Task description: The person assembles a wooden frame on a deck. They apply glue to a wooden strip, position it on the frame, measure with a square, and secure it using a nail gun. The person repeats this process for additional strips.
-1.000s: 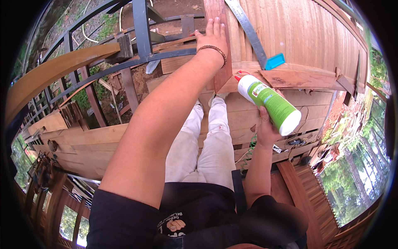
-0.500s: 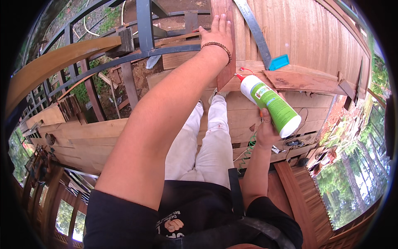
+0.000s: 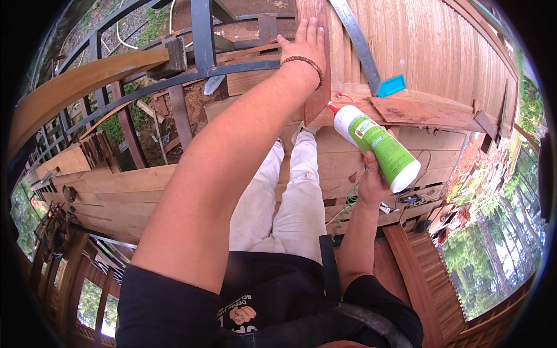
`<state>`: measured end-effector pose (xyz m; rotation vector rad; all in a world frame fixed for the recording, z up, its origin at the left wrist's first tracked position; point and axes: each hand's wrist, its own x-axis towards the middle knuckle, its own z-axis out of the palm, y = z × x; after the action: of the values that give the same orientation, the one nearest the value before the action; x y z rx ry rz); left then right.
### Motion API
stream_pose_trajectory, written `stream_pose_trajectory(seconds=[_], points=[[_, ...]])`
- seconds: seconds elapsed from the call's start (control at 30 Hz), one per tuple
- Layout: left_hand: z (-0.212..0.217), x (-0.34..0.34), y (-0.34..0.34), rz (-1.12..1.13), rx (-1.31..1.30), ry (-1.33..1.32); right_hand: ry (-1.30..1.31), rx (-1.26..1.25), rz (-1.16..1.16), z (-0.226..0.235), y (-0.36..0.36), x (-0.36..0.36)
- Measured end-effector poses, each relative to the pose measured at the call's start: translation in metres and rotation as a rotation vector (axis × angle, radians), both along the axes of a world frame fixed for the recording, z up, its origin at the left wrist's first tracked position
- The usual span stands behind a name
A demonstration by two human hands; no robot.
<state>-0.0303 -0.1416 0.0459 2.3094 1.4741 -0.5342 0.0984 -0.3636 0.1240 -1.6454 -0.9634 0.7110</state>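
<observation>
Glue bottle (image 3: 378, 147) first: you're gripping it in your right hand (image 3: 371, 184), fingers wrapped round the lower body near its flat base, red nozzle pointing up toward the narrow reddish board (image 3: 316, 87). I'd guess it's a light, squeezable plastic thing, a bit slick on the label, so holding it round the fat middle like you're doing looks about right; squeeze too hard and it'll probably squirt.

Your left hand (image 3: 301, 49) is lying flat with fingers spread, pressing on that board, beaded bracelet (image 3: 303, 61) at the wrist. The board looks stiff and dry, probably not going anywhere while you're leaning on it.

Further out, you're working against a plank surface (image 3: 429, 52) with a long metal strip (image 3: 360, 43) and a small blue block (image 3: 391, 85) lying on it. Dark metal railing (image 3: 200, 35) is running off to the left, dirt and grass below, trees off right, cables (image 3: 418, 197) by your legs.
</observation>
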Motion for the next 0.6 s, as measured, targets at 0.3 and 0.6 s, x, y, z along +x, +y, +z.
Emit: stream_pose_trajectory(seconds=[0.3,0.6], points=[[-0.0018,-0.0013,-0.0001,0.011,-0.021,-0.022,0.044,-0.011,-0.017,-0.0019,-0.0044,-0.0034],[-0.0020,0.0004,-0.0019,0.032,0.018,-0.021,0.068,-0.019,-0.025,0.0028,-0.0063,-0.0092]])
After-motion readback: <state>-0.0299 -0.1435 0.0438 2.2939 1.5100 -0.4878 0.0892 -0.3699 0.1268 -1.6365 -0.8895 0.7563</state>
